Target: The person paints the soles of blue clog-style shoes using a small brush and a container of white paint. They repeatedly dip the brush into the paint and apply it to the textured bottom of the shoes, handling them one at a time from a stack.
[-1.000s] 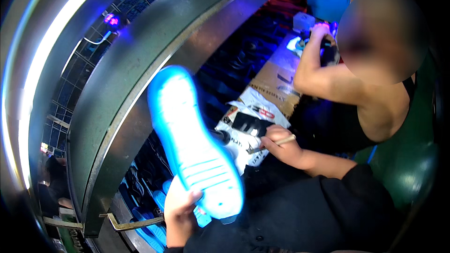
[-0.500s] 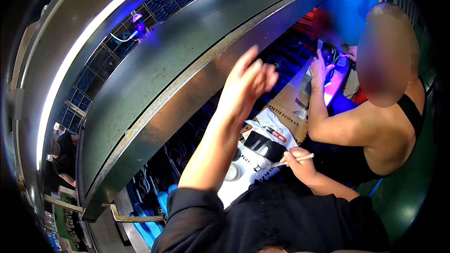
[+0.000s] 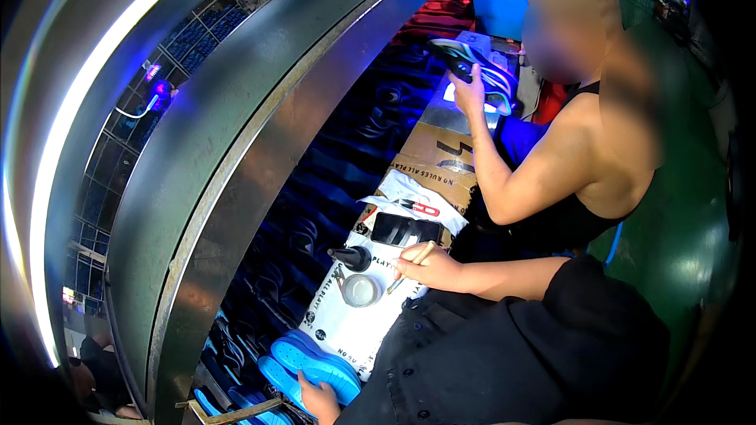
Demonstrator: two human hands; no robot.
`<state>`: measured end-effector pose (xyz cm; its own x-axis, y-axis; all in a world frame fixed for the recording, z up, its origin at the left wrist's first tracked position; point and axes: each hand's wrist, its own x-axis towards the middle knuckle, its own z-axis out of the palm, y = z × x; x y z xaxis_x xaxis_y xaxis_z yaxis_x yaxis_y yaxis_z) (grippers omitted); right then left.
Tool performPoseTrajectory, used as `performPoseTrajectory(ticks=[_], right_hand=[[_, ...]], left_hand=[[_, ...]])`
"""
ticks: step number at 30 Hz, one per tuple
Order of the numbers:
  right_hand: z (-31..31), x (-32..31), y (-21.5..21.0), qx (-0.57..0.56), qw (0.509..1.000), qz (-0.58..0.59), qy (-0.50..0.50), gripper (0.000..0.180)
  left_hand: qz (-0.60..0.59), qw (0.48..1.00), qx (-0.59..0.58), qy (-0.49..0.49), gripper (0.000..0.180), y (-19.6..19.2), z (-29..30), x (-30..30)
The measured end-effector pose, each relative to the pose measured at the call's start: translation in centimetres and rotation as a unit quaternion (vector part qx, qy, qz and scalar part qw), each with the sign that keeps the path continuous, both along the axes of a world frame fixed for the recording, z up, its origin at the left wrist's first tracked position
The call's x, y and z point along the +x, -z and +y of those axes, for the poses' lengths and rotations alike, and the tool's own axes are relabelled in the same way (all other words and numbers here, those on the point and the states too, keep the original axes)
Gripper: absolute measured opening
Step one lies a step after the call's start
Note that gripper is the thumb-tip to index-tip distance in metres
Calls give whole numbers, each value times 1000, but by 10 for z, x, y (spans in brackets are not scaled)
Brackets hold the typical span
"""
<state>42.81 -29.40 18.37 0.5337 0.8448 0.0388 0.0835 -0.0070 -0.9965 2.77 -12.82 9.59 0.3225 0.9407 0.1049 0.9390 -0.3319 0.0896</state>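
Observation:
At the near left, my left hand has its thumb over the edge of a light-blue shoe sole; its other fingers are hidden. A second blue sole lies against it, overlapping the white printed sheet. Farther right, my right hand is closed around a thin brush with a pale wooden handle. Its lower end points down at the sheet, beside a round glass jar. Behind the jar is a black nozzle-topped bottle. A black phone lies just beyond my right hand.
A red-handled cutter rests on white cloth over cardboard. A long metal-edged conveyor curves along the left. Dark shoe parts fill the space beneath. A co-worker at right holds a shoe under violet light.
My left hand has come down from beside the conveyor to the blue soles at the near left. My right hand keeps the brush, now nearer the jar. The co-worker has lifted the shoe.

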Motion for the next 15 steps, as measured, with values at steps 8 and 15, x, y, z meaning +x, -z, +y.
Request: performPoseTrajectory(ticks=[8,15], right_hand=[[10,-21,11,-41,999,12,3,36],[18,-25,21,-40,997,69,3,29]], left_hand=[[6,995,-96,-24,20,-19,-6,-2],[-70,993,-94,-22,27,-8,-3,-19]])
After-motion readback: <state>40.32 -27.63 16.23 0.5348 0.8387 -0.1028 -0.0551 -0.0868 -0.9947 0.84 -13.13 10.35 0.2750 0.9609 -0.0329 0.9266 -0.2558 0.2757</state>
